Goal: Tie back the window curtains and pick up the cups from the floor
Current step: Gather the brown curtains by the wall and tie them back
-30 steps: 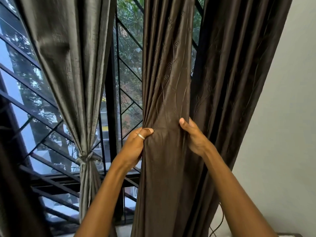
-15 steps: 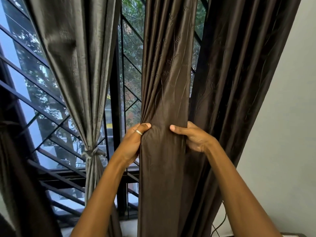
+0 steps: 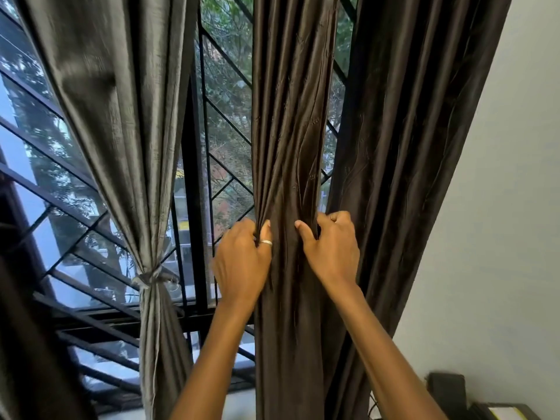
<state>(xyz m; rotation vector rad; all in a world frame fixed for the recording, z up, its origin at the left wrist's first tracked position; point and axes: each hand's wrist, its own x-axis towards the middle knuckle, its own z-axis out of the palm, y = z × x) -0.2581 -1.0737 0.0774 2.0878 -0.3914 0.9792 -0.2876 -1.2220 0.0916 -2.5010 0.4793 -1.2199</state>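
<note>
Tied curtain [image 3: 121,122] left; gathered curtain [image 3: 291,122] centre, before window grille [image 3: 224,122].

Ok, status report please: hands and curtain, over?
Left hand, right hand: both grip the middle dark curtain, bunched. Grey curtain already tied. Far-right dark curtain loose, close beside.

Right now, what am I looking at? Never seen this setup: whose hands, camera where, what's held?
No robot here: a person's two bare hands, filmed by one wide-angle camera worn on the head, facing a barred window. The left hand and right hand each grip the middle brown curtain, bunching its folds between them. To its left, a grey curtain is already gathered by a tie. Another dark curtain hangs loose on the right, beside the wall.
</note>
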